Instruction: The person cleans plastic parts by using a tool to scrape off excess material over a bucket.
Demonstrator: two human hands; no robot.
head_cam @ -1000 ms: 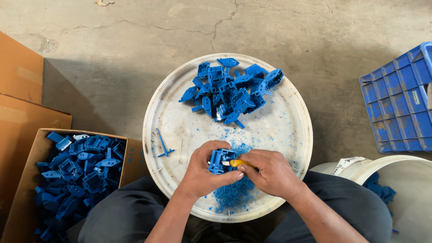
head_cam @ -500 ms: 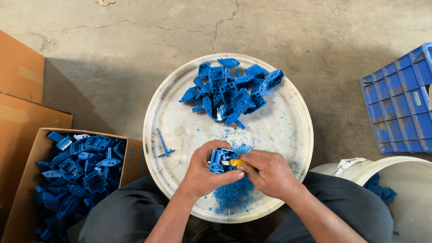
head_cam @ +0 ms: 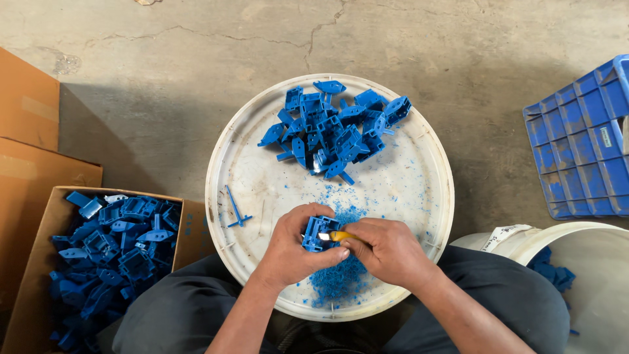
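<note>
My left hand grips a small blue plastic part over the near side of a round white lid. My right hand holds a yellow-handled knife with its tip against that part. Beneath both hands lies a heap of blue shavings. A pile of similar blue plastic parts rests on the far side of the lid. A thin blue sprue piece lies alone on the lid's left side.
A cardboard box full of blue parts stands at my left. Flat cardboard lies further left. A white bucket holding some blue parts is at my right, and a blue crate beyond it. The floor is cracked concrete.
None of note: both hands stay on the part and knife in the same spot, with only tiny shifts of the fingers.
</note>
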